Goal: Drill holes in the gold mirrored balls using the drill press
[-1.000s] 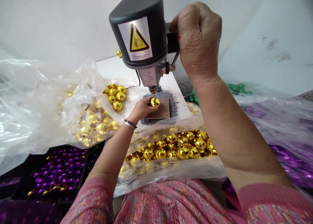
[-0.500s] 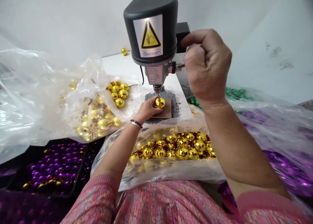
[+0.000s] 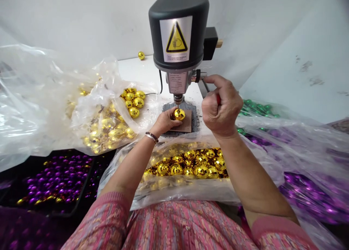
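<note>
A workshop, by its look: a drill press (image 3: 179, 63) with a hand-hazard label (image 3: 176, 39) stands near the white desk's (image 3: 136, 71) right edge, dark debris (image 3: 199, 115) beside its base (image 3: 194, 123); a plastic bag (image 3: 188, 192) of gold faceted balls (image 3: 201, 170) lies along the near edge.

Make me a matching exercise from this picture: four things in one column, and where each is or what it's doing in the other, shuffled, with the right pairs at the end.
Column one
1. Left hand
2. Right hand
3. Warning sticker
4. Purple balls

Column two
A. On the front of the black machine housing
B. In a black tray at the lower left of the picture
C. Closed around the lever at the machine's side
D. Holding a gold ball under the drill bit

Right pairs: 1-D, 2-C, 3-A, 4-B
</note>
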A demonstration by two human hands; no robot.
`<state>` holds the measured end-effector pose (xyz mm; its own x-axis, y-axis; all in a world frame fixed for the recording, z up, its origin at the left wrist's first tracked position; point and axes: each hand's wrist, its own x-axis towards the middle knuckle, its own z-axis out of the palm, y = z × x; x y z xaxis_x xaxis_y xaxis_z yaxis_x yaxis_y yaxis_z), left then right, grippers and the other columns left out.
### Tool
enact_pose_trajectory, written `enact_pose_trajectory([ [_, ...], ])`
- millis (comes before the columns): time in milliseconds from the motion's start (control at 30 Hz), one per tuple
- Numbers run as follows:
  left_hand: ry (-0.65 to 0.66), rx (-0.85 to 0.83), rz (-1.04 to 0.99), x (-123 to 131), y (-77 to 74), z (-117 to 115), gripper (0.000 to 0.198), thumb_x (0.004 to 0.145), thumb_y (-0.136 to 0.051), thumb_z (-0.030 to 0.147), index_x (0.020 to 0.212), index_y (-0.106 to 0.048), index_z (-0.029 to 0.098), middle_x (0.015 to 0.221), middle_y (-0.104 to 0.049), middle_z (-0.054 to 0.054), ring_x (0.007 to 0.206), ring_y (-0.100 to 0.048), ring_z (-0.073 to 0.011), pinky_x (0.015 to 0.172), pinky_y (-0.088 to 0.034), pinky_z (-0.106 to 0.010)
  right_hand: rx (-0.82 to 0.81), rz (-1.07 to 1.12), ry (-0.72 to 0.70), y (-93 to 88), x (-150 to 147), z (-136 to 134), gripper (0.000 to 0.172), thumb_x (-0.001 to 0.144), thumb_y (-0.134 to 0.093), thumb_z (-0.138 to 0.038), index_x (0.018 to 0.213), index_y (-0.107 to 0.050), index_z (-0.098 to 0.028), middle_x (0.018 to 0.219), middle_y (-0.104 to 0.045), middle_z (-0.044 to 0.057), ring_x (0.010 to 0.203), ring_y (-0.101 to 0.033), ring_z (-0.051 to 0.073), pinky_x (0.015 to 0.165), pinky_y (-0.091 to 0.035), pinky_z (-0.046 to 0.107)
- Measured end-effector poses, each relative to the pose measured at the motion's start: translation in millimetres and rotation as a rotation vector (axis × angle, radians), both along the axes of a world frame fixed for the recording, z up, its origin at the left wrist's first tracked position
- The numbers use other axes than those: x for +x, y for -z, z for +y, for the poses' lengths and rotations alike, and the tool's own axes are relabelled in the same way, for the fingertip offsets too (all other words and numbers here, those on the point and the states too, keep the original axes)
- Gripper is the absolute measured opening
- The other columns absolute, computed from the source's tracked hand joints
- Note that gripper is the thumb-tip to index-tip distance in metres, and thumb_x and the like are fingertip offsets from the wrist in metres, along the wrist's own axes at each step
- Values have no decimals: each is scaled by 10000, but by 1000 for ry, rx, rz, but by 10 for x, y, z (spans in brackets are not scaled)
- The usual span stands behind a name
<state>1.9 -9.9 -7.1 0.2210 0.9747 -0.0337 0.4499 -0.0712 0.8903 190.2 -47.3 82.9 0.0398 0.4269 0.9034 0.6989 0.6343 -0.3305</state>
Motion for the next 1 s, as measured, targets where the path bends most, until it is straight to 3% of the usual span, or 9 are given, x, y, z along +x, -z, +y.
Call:
enact_pose_trajectory([
  [233, -6, -29, 43, 13, -77, -42, 752, 660, -806, 198, 1386, -618, 141, 1175, -757, -52, 1035, -686, -202, 957, -527, -310, 48, -20, 123, 186, 23, 24, 387, 943, -364, -265, 1151, -690, -264, 854, -682, 43, 731, -590, 152, 762, -527, 332],
  [400, 4, -28, 43, 14, -68, -43, 719, 677, -793, 194, 1375, -626, 151, 1172, -760, -45, 1041, -690, -215, 972, -529, -327, 67, -1, 77, 308, -2, 20, 381, 945, -355, -261, 1119, -694, -255, 850, -697, 54, 703, -587, 156, 737, -521, 327],
  [467, 9, -22, 53, 17, -49, -34, 737, 673, -797, 203, 1384, -617, 140, 1193, -752, -65, 1072, -685, -234, 999, -522, -350, 58, 89, 27, 177, -33, 56, 385, 965, -338, -289, 1117, -688, -243, 859, -695, 54, 734, -606, 155, 766, -521, 327],
  [700, -7, 10, 56, -89, -83, -158, 736, 671, -774, 176, 1385, -596, 145, 1170, -743, -56, 1058, -679, -217, 975, -528, -332, -151, 406, -52, -695, -125, 395, 369, 955, -343, -231, 889, -692, -134, 761, -654, 22, 681, -557, 68, 792, -473, 238],
  [767, 27, 15, 49, -176, -137, -263, 729, 678, -755, 160, 1389, -592, 156, 1164, -743, -48, 1035, -679, -206, 952, -533, -323, -183, 445, -61, -786, -137, 430, 357, 950, -351, -192, 854, -688, -125, 756, -645, 13, 692, -564, 64, 791, -460, 234],
  [900, 84, 66, 72, -351, -299, -532, 715, 679, -746, 155, 1382, -615, 182, 1253, -724, -67, 1071, -667, -208, 960, -526, -321, -185, 499, -62, -779, -149, 411, 367, 956, -352, -143, 814, -689, -113, 752, -635, 18, 702, -562, 66, 775, -446, 233],
  [1000, 251, 53, 76, -450, -434, -711, 719, 689, -783, 218, 1392, -633, 234, 1287, -717, -77, 1022, -669, -202, 921, -538, -321, -191, 493, -76, -752, -136, 407, 368, 958, -352, -137, 828, -695, -117, 799, -665, 21, 679, -539, 57, 792, -458, 239],
])
